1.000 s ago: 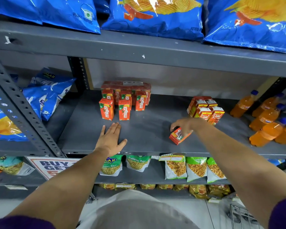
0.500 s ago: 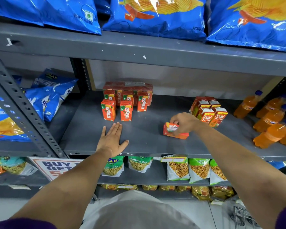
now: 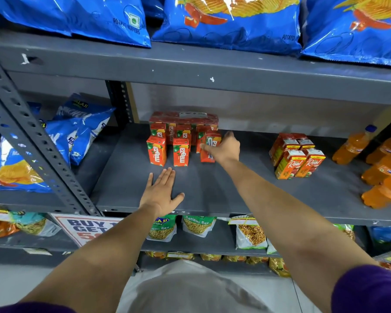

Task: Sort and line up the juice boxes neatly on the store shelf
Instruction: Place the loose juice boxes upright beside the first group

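Orange Maaza juice boxes [image 3: 156, 150] stand in rows at the back left of the grey shelf [image 3: 235, 195], in front of a wrapped red pack [image 3: 183, 117]. My right hand [image 3: 224, 147] is shut on one more Maaza juice box [image 3: 210, 143], holding it upright at the right end of the front row. My left hand [image 3: 161, 193] lies flat and open on the shelf, just in front of the rows. A separate cluster of Real juice boxes [image 3: 298, 162] stands to the right.
Orange drink bottles [image 3: 379, 168] lie at the shelf's right end. Blue chip bags [image 3: 224, 21] fill the shelf above and more blue chip bags [image 3: 54, 141] fill the left bay. A slotted metal upright [image 3: 38, 150] slants at the left. Snack packets [image 3: 250, 236] hang below.
My right hand carried the juice box from the shelf's middle front leftward and back, turning it upright beside the Maaza rows. The left hand stayed flat.
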`<act>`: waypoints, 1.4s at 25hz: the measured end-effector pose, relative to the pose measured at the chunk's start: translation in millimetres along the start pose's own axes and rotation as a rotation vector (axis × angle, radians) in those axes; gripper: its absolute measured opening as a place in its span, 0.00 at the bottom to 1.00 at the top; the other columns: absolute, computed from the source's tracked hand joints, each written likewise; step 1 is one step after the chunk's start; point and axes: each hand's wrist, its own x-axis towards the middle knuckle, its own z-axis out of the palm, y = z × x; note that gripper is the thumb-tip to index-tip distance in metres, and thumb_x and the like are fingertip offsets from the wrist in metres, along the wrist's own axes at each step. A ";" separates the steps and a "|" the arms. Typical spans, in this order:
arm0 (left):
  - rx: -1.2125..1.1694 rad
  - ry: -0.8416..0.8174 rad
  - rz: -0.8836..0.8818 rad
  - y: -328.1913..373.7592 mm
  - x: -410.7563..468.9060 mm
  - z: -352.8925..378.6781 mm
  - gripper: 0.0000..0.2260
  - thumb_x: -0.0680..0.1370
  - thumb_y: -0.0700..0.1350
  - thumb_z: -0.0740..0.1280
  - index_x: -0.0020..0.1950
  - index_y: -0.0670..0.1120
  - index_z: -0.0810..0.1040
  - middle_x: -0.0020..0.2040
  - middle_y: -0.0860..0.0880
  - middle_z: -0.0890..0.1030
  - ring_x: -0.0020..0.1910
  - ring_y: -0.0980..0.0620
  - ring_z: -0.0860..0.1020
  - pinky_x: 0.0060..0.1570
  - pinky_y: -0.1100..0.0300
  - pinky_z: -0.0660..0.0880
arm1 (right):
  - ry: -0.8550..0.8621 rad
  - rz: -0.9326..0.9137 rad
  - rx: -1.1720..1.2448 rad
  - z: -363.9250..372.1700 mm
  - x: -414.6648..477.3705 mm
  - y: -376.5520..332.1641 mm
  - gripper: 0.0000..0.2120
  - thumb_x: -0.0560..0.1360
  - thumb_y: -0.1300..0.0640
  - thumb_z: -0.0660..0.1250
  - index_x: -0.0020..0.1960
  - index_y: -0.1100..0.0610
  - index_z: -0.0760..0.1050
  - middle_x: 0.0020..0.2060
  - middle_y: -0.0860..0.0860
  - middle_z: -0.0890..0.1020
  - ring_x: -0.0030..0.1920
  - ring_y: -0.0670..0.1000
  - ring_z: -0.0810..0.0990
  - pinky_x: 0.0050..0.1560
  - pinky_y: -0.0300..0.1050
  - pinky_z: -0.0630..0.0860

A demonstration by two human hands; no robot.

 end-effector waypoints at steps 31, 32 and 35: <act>-0.024 0.004 0.002 -0.7 0.9 0.5 0.37 0.76 0.65 0.49 0.78 0.47 0.43 0.80 0.50 0.45 0.77 0.54 0.43 0.75 0.46 0.38 | -0.458 -0.390 -0.288 -9.1 23.7 -6.8 0.19 0.68 0.64 0.71 0.57 0.55 0.73 0.51 0.51 0.78 0.51 0.52 0.79 0.46 0.44 0.76; -0.028 0.010 0.000 -1.2 1.0 0.3 0.37 0.76 0.65 0.49 0.78 0.47 0.43 0.80 0.50 0.46 0.77 0.53 0.43 0.75 0.46 0.38 | -0.462 -0.391 -0.264 -8.9 23.2 -6.3 0.19 0.69 0.65 0.71 0.57 0.55 0.73 0.52 0.51 0.78 0.50 0.52 0.79 0.47 0.45 0.78; -0.093 0.023 0.017 -0.8 2.4 1.1 0.37 0.76 0.64 0.54 0.78 0.47 0.48 0.79 0.50 0.50 0.77 0.53 0.46 0.75 0.47 0.38 | -0.497 -0.379 -0.214 -10.7 23.1 -3.3 0.20 0.69 0.66 0.71 0.58 0.54 0.72 0.52 0.51 0.78 0.50 0.52 0.79 0.50 0.47 0.79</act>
